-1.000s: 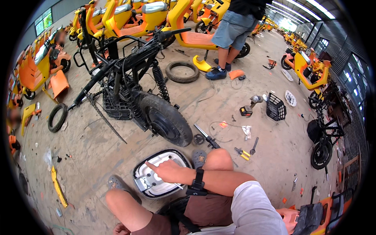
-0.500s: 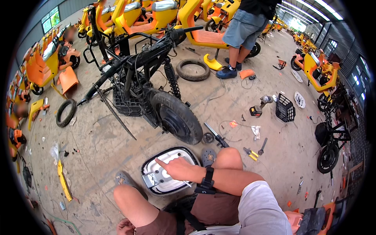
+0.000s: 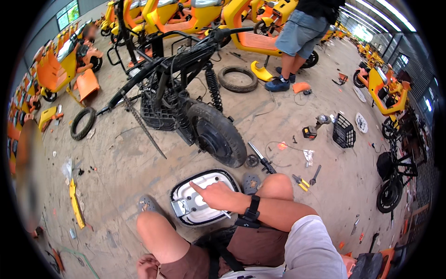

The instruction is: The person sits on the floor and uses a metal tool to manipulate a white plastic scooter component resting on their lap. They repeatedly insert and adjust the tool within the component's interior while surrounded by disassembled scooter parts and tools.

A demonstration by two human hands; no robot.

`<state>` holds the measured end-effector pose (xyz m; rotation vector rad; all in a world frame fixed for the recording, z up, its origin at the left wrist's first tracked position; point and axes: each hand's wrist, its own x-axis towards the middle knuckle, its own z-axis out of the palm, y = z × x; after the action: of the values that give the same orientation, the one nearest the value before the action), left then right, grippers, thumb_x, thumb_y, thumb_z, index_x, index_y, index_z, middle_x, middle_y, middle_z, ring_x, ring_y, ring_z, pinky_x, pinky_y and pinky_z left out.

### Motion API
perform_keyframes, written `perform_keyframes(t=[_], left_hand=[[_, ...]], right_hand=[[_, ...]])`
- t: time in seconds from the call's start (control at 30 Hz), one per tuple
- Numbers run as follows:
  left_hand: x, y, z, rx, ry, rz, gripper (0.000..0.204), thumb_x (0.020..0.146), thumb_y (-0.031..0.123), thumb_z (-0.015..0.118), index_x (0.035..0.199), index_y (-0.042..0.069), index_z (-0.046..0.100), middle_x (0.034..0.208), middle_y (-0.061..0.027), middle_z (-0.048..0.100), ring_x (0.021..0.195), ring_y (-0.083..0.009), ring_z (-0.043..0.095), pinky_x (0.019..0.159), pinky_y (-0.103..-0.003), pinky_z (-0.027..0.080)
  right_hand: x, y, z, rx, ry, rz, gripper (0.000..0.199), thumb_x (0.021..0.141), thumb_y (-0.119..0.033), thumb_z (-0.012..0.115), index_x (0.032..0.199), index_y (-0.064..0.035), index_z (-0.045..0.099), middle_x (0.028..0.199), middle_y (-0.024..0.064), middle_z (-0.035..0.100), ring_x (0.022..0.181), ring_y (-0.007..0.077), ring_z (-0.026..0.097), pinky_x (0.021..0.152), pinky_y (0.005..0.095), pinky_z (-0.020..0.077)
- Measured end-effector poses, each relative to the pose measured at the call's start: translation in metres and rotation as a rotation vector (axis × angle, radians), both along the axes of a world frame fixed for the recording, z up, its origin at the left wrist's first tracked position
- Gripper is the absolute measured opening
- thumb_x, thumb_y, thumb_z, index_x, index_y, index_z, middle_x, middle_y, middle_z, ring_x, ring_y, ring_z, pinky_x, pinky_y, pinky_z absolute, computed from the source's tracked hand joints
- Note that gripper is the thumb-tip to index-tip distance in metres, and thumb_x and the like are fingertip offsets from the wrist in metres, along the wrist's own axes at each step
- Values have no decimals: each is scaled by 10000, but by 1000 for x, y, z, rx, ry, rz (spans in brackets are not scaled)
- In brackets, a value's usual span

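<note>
A scooter seat [image 3: 224, 176] lies upside down on the floor between my feet, its white underside up, with a black rim and a silver hinge plate [image 3: 180, 207] at its left end. Over it is my right hand [image 3: 218, 194], index finger stretched along the white shell, other fingers curled under and mostly hidden. A thin pale rod [image 3: 226, 214] sticks out below that wrist; whether the hand holds it is unclear. Beside my left knee, at the lower edge, my left hand [image 3: 147, 267] has bent fingers; anything inside them is hidden.
A stripped black scooter frame [image 3: 162, 79] with its wheel [image 3: 218, 137] stands ahead. To the right lie yellow-handled pliers [image 3: 301, 182], a wrench [image 3: 316, 175], a cordless drill [image 3: 316, 128] and a black basket [image 3: 344, 131]. Another person [image 3: 297, 42] stands beyond, near yellow scooters [image 3: 186, 18].
The whole view has shifted slightly, so the scene sits further right. My right index finger remains over the seat's underside, and my left hand stays beside the knee.
</note>
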<state>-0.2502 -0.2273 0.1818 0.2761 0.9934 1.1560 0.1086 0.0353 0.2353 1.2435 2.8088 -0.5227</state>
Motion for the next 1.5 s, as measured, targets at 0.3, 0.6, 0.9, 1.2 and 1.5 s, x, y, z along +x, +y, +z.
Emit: perform_keyframes(t=[0.3, 0.6, 0.9, 1.2, 1.5], left_hand=[[5, -11, -58, -376, 405, -180, 335, 766, -59, 526, 1092, -53, 606, 992, -124, 660, 858, -154, 613, 706, -281, 488], [-4, -3, -8, -232, 61, 27, 325, 745, -61, 560, 1059, -8, 625, 889, -62, 643, 770, -145, 586, 644, -250, 452], [-2, -8, -25, -251, 179, -74, 456, 754, -45, 513, 1207, -41, 564, 1061, -122, 637, 929, -196, 603, 780, -312, 488], [18, 8, -6, -398, 330, -88, 356, 781, -32, 499, 1123, -37, 598, 881, -56, 642, 713, -117, 587, 587, -225, 449], [-14, -9, -20, -235, 81, -59, 439, 759, -7, 498, 1189, -38, 580, 1123, -142, 616, 1000, -243, 582, 852, -333, 481]], right_hand=[[-2, 2, 3, -29, 2, 5, 814, 721, -51, 634, 1476, 10, 336, 693, 114, 648, 641, 286, 637, 550, 419, 476], [-2, 1, 0, -37, 15, -7, 776, 767, -93, 633, 1476, 4, 332, 685, 133, 653, 618, 304, 638, 551, 430, 480], [-1, 1, 0, -37, 8, 5, 807, 725, -41, 616, 1475, 22, 325, 700, 125, 651, 643, 296, 640, 556, 429, 484], [-3, 2, -1, -34, 15, -3, 724, 856, -194, 643, 1483, -21, 328, 681, 161, 663, 613, 331, 645, 557, 444, 483], [0, 0, -1, -41, -12, 8, 809, 728, -34, 612, 1480, 23, 319, 694, 121, 645, 644, 293, 634, 557, 425, 476]])
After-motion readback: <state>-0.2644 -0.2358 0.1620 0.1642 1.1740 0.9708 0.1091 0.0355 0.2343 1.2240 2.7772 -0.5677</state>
